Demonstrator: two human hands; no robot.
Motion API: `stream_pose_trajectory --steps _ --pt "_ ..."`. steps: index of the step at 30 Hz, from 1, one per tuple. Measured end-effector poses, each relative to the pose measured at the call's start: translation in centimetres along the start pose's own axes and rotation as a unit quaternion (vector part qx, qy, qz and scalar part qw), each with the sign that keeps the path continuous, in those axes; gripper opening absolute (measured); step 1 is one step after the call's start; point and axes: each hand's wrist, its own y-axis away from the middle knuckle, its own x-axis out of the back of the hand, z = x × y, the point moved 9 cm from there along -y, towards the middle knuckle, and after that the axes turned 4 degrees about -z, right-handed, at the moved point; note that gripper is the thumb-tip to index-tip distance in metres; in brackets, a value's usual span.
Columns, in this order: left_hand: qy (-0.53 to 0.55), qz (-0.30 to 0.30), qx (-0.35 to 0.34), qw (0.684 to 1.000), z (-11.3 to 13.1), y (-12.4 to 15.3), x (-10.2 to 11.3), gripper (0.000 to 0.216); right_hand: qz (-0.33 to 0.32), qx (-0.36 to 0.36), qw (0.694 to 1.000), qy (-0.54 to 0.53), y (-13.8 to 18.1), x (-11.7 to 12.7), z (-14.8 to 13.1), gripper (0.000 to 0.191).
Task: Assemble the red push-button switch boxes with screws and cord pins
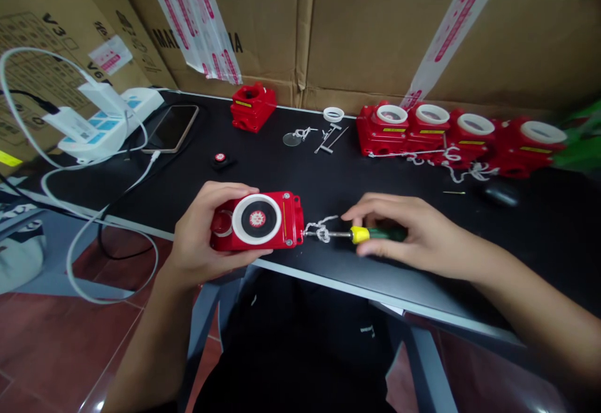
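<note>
My left hand [197, 231] is wrapped round a red housing [292, 216] at the table's front edge. On the housing's upper face sits a white ring [277, 228] with a black disc [245, 218] inside, marked by a red-and-white emblem. My right hand [417, 228] is closed around a screwdriver [360, 234] with a yellow and dark green handle. Its shaft points left at the housing's right end, and the tip appears to meet it there. White string [322, 231] is bunched around the shaft, close to the housing.
Several red housings [394, 141] with white rings line the back right, and another housing [251, 109] stands at the back. Between them lie a loose white ring [333, 114], a clear disc [292, 140] and metal parts [331, 139]. A phone [173, 127] and power strip [107, 131] with cables occupy the left.
</note>
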Motion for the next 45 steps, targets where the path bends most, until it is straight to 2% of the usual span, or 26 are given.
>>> stream_pose_trajectory --steps 3,6,9,12,16,21,31,38,43,45 --pt "-0.003 -0.007 0.000 1.000 0.0 0.1 -0.1 0.084 0.018 0.010 1.000 0.011 -0.1 0.3 -0.1 0.030" --pt "-0.004 -0.008 0.003 1.000 -0.1 0.1 -0.2 0.084 -0.009 0.024 0.999 0.019 -0.1 0.1 -0.5 0.014" --pt "0.005 -0.005 0.000 1.000 -0.1 0.1 -0.2 0.086 -0.025 0.025 0.999 0.022 -0.2 -0.2 -0.8 0.019" --pt "0.009 -0.003 -0.007 1.000 0.1 0.0 -0.1 0.086 0.005 0.021 1.000 0.003 -0.1 0.1 -0.8 0.031" --pt "0.022 -0.009 -0.009 1.000 0.2 -0.2 -0.2 0.084 0.017 0.032 0.999 0.006 0.1 0.1 -0.9 0.017" --pt "0.043 0.006 -0.010 0.999 0.2 -0.1 0.2 0.083 -0.067 0.015 0.996 -0.056 -0.2 -1.5 -0.9 0.022" --pt "0.073 -0.028 -0.005 0.997 0.4 -0.1 -0.2 0.071 -0.204 -0.069 0.964 -0.155 -1.1 -3.2 0.0 0.034" --pt "0.040 -0.022 -0.009 0.999 0.0 0.0 -0.2 0.084 -0.170 -0.137 0.963 -0.159 -0.8 -2.8 1.0 0.039" --pt "-0.004 -0.018 0.014 1.000 -0.2 -0.1 -0.2 0.082 -0.156 -0.173 0.965 -0.123 0.6 -1.5 2.1 0.042" --pt "-0.013 -0.021 0.027 0.999 -0.3 -0.1 -0.3 0.081 -0.149 -0.167 0.971 -0.087 0.9 -0.8 2.3 0.039"
